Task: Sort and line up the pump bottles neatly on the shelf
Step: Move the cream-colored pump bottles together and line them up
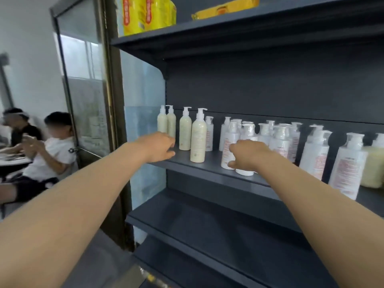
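Observation:
Several cream pump bottles [198,140] stand at the left of the dark middle shelf [209,167]. A crowd of white pump bottles with red print [280,138] fills the middle and right, unevenly spaced. My left hand [160,146] reaches onto the shelf just in front of the two leftmost cream bottles [167,121], fingers loosely extended and holding nothing. My right hand [247,154] is curled round a front white pump bottle [245,172], thumb and forefinger bent toward the white bottle [226,150] beside it. My hand hides most of the gripped bottle.
A pale yellow bottle [374,165] stands at the far right of the shelf. Yellow packs [145,15] lie on the shelf above. Below is a bare dark shelf [207,225]. A glass cabinet [83,90] stands to the left, with seated people [47,150] beyond.

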`<state>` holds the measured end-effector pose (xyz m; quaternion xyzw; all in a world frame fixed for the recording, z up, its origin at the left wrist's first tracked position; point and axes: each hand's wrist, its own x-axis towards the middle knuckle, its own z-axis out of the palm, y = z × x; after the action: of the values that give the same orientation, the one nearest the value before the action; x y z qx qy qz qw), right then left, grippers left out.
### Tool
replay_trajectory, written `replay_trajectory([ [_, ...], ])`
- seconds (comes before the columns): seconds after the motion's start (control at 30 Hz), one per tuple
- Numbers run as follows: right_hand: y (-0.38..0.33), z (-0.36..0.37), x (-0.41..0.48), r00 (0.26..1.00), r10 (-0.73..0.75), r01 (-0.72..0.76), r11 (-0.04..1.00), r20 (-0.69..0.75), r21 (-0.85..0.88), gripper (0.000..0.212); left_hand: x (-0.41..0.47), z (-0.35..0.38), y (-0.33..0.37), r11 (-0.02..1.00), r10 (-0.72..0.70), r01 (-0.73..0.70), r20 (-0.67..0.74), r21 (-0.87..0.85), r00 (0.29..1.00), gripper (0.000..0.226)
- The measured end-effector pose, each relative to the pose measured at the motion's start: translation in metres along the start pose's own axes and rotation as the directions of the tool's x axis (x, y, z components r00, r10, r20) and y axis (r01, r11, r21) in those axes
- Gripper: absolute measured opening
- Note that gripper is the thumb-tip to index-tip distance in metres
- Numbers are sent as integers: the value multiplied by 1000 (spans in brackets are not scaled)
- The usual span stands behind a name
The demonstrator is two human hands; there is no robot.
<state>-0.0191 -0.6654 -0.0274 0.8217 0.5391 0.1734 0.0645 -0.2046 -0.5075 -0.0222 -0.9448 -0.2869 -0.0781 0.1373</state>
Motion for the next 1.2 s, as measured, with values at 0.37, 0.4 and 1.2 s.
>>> replay_trajectory([
  [0.37,-83,-47,120,978,-107,128,986,-181,106,44,46,-11,-93,998,-57,57,-50,15,997,36],
  [0.4,-91,-48,135,976,-113,133,986,-187,97,43,55,-7,-105,998,-58,59,-53,18,997,36],
  [1.2,-159,2,413,993,100,-89,983,-57,161,49,255,107,-333,994,32,-50,-175,-97,984,38],
])
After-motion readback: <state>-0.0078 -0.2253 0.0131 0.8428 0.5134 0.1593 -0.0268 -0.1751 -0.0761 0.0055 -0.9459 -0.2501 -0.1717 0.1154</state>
